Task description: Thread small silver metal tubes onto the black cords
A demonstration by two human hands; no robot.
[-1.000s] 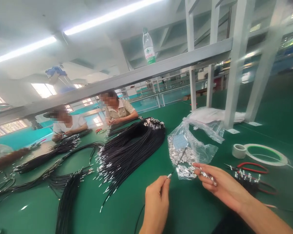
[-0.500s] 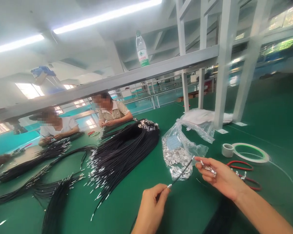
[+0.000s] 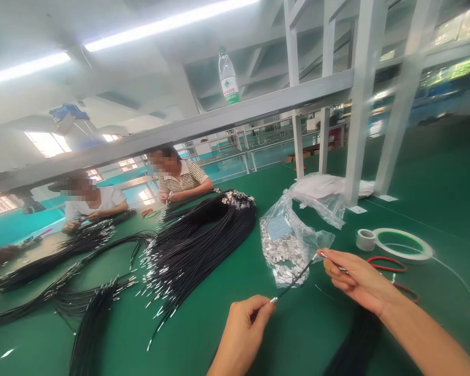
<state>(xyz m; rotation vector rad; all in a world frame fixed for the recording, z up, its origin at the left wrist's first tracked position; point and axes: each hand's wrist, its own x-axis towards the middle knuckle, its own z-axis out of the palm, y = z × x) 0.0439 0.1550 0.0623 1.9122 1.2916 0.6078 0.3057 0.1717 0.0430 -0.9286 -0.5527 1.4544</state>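
Note:
A short length of black cord [image 3: 296,278] runs taut between my two hands, with silver metal at both visible ends. My left hand [image 3: 248,324] pinches its lower end, where a silver tip shows between thumb and finger. The thumb and forefinger of my right hand [image 3: 356,279] are closed on the upper end. Something small and silvery also shows among the right hand's curled fingers; its shape is partly hidden. Just behind the cord lies a clear plastic bag [image 3: 285,245] of small silver metal pieces.
Black cords with silver tips lie in a large bundle [image 3: 207,245] and a smaller bundle [image 3: 92,329]. Right of the bag are a tape roll [image 3: 365,240], a white-green ring [image 3: 423,252] and red-handled scissors [image 3: 387,263]. A metal rack [image 3: 258,109] carries a bottle [image 3: 228,78]. Two people sit across.
My right hand has shifted slightly right, its fingers curling further over the silver pieces. The cord between my hands now spans a little more. My left hand has barely moved.

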